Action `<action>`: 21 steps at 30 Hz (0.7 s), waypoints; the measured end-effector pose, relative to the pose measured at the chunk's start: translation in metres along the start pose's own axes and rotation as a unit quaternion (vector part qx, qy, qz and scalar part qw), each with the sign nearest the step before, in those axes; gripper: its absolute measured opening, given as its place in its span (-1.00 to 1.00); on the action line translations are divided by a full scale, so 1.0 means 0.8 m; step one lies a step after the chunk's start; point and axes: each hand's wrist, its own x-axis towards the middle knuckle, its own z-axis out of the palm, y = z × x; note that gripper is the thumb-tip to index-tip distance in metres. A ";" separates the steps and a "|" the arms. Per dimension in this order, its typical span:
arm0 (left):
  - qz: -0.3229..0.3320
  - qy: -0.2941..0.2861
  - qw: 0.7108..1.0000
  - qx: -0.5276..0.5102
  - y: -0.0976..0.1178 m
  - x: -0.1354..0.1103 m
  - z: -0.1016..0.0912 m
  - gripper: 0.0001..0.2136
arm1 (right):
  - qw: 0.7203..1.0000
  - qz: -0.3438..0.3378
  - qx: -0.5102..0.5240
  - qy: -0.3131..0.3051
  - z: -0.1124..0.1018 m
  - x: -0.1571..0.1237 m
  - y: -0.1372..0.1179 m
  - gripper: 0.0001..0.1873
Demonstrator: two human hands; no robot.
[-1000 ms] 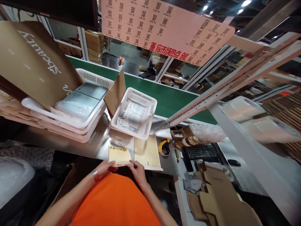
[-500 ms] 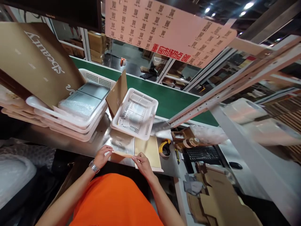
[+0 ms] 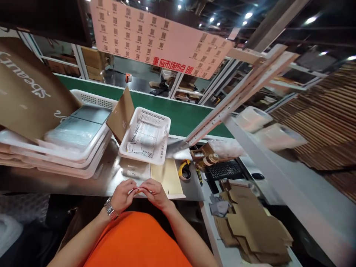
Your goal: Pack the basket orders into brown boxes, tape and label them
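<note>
My left hand (image 3: 125, 194), with a metal watch (image 3: 111, 208) on its wrist, meets my right hand (image 3: 153, 192) just over the front edge of the metal table (image 3: 80, 185). The fingers of both are pinched together; what they hold is mostly hidden and too small to name. Beyond my right hand a cream padded envelope (image 3: 166, 176) lies flat on the table. A brown flat packet (image 3: 135, 169) is to its left. Behind these stands a white perforated basket (image 3: 164, 150) holding a clear-wrapped packet and a white label (image 3: 134, 147).
Stacked white baskets (image 3: 91, 155) with a large brown carton (image 3: 25, 89) stand at left. A yellow tape dispenser (image 3: 184, 170), a keyboard (image 3: 225, 169) and flattened cardboard (image 3: 253, 218) lie at right. A metal post (image 3: 222, 111) rises behind.
My hands have come together; the tan strip stretched between them earlier is now almost wholly hidden by the fingers. The whole view has shifted, with the baskets appearing further left.
</note>
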 end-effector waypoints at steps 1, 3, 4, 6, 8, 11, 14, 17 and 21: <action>0.002 0.006 1.000 0.000 0.003 0.000 -0.001 -0.80 | 1.000 0.005 -0.013 0.005 -0.006 -0.009 0.005 -0.79; 0.001 0.019 1.000 -0.009 0.007 0.003 -0.006 -0.80 | 0.999 0.032 -0.031 0.020 -0.024 -0.037 0.018 -0.78; -0.002 0.025 1.000 -0.013 0.008 0.005 -0.009 -0.81 | 0.997 0.055 -0.037 0.035 -0.035 -0.054 0.024 -0.78; -0.003 0.025 0.999 -0.024 0.014 0.011 -0.012 -0.83 | 0.991 0.116 -0.040 0.054 -0.059 -0.092 0.031 -0.77; 0.013 -0.003 0.999 -0.044 0.025 0.020 -0.007 -0.83 | 0.983 0.173 -0.043 0.051 -0.076 -0.125 0.028 -0.79; 0.050 -0.097 0.989 -0.101 0.052 0.036 0.023 -0.80 | 0.976 0.209 -0.052 0.018 -0.080 -0.155 0.011 -0.71; 0.108 -0.162 0.970 -0.148 0.068 0.051 0.079 -0.81 | 0.967 0.256 -0.004 0.011 -0.065 -0.174 0.010 -0.59; 0.131 -0.122 0.978 -0.110 0.047 0.064 0.148 -0.75 | 0.900 0.391 0.130 0.141 -0.055 -0.212 0.038 -0.55; 0.046 -0.204 0.977 0.029 -0.021 0.068 0.240 -0.61 | 0.722 0.519 0.248 0.385 -0.054 -0.293 0.089 -0.34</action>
